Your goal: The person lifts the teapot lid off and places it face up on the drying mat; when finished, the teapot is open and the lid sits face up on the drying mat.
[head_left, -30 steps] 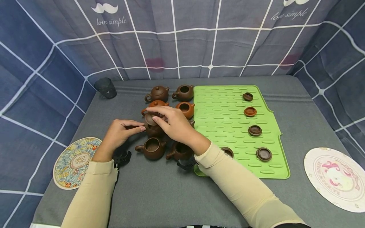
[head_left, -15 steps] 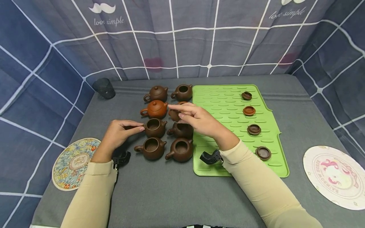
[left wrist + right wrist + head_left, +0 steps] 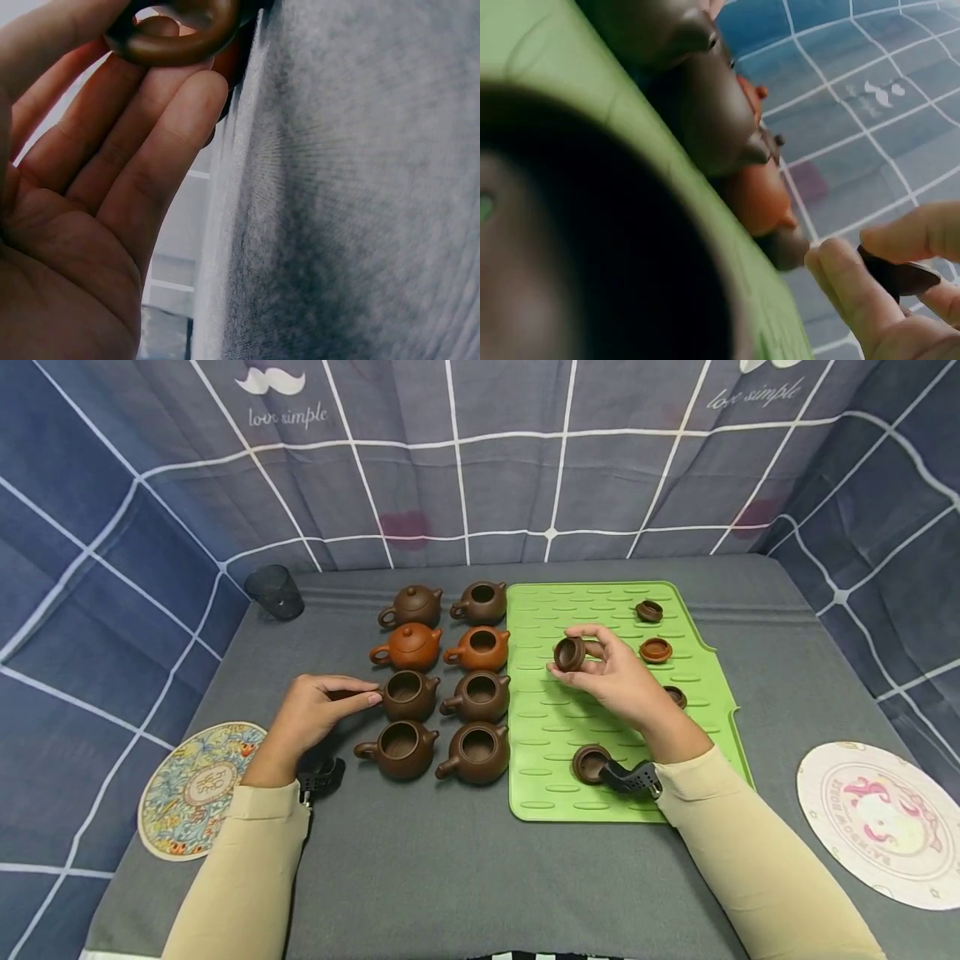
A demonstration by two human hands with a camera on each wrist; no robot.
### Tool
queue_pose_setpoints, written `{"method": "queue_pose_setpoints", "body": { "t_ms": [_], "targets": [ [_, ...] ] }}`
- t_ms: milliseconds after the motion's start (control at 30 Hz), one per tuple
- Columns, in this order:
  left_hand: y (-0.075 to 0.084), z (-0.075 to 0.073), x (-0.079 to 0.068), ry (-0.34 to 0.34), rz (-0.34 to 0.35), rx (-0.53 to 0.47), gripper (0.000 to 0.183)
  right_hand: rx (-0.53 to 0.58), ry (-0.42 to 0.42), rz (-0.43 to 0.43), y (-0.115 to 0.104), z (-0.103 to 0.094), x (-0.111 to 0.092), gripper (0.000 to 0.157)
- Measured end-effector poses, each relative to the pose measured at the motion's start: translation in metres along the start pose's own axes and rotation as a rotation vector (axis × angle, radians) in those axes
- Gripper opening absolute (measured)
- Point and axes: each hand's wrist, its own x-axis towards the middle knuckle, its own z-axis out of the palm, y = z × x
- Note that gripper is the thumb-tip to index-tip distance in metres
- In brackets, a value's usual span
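My left hand [image 3: 318, 714] pinches the loop handle [image 3: 176, 56] of a dark brown teapot [image 3: 408, 697], which has no lid and sits third from the back in the left column. To the right, over the green mat [image 3: 540, 793], my right hand [image 3: 618, 685] grips a small brown teapot lid [image 3: 569, 654] between thumb and fingers, its hollow underside facing the head camera. In the right wrist view this lid [image 3: 904, 277] shows dark between the fingertips. Another brown lid [image 3: 591, 763] lies on the mat beside the right wrist strap.
Several teapots stand in two columns left of the mat. A brown teapot [image 3: 416, 607] and an orange teapot [image 3: 408, 647] wear lids. More lids, one orange lid [image 3: 656, 650], lie upturned on the mat. A dark cup [image 3: 276, 592], a patterned disc [image 3: 198, 789] and a white disc [image 3: 881, 827] lie farther out.
My right hand has carried the lid away from the dark teapot, rightward past the second column and over the green mat. The left hand stays at the handle.
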Motion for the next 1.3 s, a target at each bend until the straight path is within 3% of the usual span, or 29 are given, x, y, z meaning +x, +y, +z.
{"method": "queue_pose_setpoints", "body": {
  "t_ms": [167, 300, 400, 900, 1300],
  "targets": [
    [0.0, 0.0, 0.0, -0.002, 0.005, -0.007, 0.017, -0.2, 0.041, 0.036, 0.006, -0.011, -0.011, 0.059],
    [-0.001, 0.0, 0.0, -0.003, 0.001, 0.002, 0.017, -0.385, 0.023, -0.001, 0.008, -0.016, -0.019, 0.051],
    [0.0, 0.0, 0.001, 0.0, 0.003, 0.002, 0.016, -0.455, -0.004, -0.022, 0.009, -0.019, -0.024, 0.048],
    [0.0, -0.001, 0.001, 0.003, 0.009, 0.003, 0.016, -0.626, -0.066, -0.041, 0.021, -0.022, -0.026, 0.052],
    [-0.002, -0.001, 0.0, -0.001, 0.007, 0.019, 0.017, -0.579, -0.068, -0.033, 0.016, -0.023, -0.031, 0.057]
  ]
}}
